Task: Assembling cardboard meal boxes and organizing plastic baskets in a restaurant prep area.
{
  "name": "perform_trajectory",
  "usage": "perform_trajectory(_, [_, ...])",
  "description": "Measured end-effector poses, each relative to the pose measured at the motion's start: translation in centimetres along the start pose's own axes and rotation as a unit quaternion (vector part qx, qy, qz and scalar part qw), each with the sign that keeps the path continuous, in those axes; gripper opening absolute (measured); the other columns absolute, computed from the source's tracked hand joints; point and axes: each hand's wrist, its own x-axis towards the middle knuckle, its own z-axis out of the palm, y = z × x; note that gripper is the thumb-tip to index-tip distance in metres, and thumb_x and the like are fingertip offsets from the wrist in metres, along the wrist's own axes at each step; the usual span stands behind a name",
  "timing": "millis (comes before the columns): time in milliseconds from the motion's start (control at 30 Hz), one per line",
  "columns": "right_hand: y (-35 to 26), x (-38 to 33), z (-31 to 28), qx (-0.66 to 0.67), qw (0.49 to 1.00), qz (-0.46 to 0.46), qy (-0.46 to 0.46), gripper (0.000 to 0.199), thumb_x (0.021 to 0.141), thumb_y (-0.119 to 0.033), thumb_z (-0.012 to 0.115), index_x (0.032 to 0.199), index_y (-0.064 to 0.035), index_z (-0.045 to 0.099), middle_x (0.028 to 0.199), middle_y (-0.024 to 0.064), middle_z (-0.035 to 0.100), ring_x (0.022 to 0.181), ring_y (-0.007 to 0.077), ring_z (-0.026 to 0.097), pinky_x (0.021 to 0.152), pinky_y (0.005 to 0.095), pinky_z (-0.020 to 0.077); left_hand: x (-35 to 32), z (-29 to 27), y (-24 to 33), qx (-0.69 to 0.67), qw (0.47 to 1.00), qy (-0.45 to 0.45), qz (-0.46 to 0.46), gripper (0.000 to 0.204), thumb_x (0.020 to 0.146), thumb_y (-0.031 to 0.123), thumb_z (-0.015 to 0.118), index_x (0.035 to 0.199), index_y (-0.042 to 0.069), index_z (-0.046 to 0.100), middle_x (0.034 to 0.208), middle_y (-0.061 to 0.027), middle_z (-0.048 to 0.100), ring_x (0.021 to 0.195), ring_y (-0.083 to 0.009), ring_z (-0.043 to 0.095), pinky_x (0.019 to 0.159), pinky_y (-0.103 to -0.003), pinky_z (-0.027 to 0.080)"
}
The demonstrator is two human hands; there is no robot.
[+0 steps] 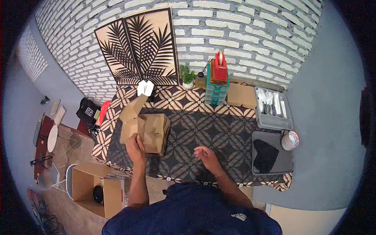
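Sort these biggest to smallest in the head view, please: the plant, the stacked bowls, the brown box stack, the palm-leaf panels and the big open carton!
1. Palm-leaf panels
2. Big open carton
3. Brown box stack
4. Stacked bowls and plant: too alike to rank

Half-hidden kraft boxes, a cropped shirt, a blurred patch
The open kraft box (132, 127) covers part of the stacked kraft boxes (159, 137), and some fingers of the left hand (136, 149) are hidden at its edge. The navy shirt (192, 215) runs off the lower edge, hiding some of the tablecloth (207, 121). Inside the cardboard carton (84, 185), a black round object (98, 194) is too dark to identify; a blurred patch (45, 179) masks something farther left.
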Motion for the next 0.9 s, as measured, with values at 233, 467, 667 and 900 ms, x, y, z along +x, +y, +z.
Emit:
perform_trajectory(233, [-2.2, -0.7, -2.3, 0.231, 0.97, 0.072, 0.022, 0.067, 0.098, -0.04, 0.056, 0.146, -0.0017, 0.029, 0.128, 0.017, 0.055, 0.111, 0.0233, 0.059, 0.095, 0.0351, 0.0483, -8.9, 6.0, 9.3, -0.138, 0.934, -0.192, 0.269, 0.012, 0.08, 0.015, 0.067, 0.088, 0.007, 0.065, 0.08, -0.0126, 0.061, 0.076, -0.0325, 0.058, 0.071, -0.047, 0.045])
perform_trajectory(467, [5.7, -3.9, -9.1, -0.038, 0.987, 0.028, 0.155, 0.053, 0.094, -0.028, 0.063, 0.135, 0.0001, 0.046, 0.123, 0.0093, 0.058, 0.111, 0.0184, 0.054, 0.099, 0.0325, 0.041, -17.7, 10.5, 18.3, -0.121, 0.807, -0.535, 0.22, 0.024, 0.084, 0.022, 0.065, 0.102, 0.007, 0.064, 0.093, -0.0113, 0.064, 0.09, -0.0328, 0.06, 0.082, -0.044, 0.046])
perform_trajectory(667, [9.9, -6.1, -12.8, 0.055, 0.977, 0.073, 0.192, 0.051, 0.101, -0.041, 0.049, 0.127, 0.0022, 0.055, 0.119, 0.009, 0.061, 0.106, 0.0177, 0.057, 0.093, 0.0297, 0.0433, -15.7, 12.2, 14.9, -0.199, 0.965, -0.137, 0.105, 0.048, 0.078, 0.027, 0.073, 0.117, 0.004, 0.058, 0.096, -0.0152, 0.06, 0.092, -0.0332, 0.055, 0.091, -0.043, 0.043])
perform_trajectory(900, [11.9, -3.8, -13.0, 0.034, 0.977, 0.136, 0.164, 0.049, 0.101, -0.038, 0.05, 0.133, -0.0004, 0.052, 0.124, 0.009, 0.059, 0.111, 0.0174, 0.054, 0.095, 0.032, 0.0432, -12.3, 19.3, 6.3, -0.422, 0.745, -0.426, -0.293, 0.05, 0.096, 0.037, 0.059, 0.126, -0.002, 0.052, 0.105, -0.0089, 0.063, 0.088, -0.0183, 0.057, 0.083, -0.036, 0.047])
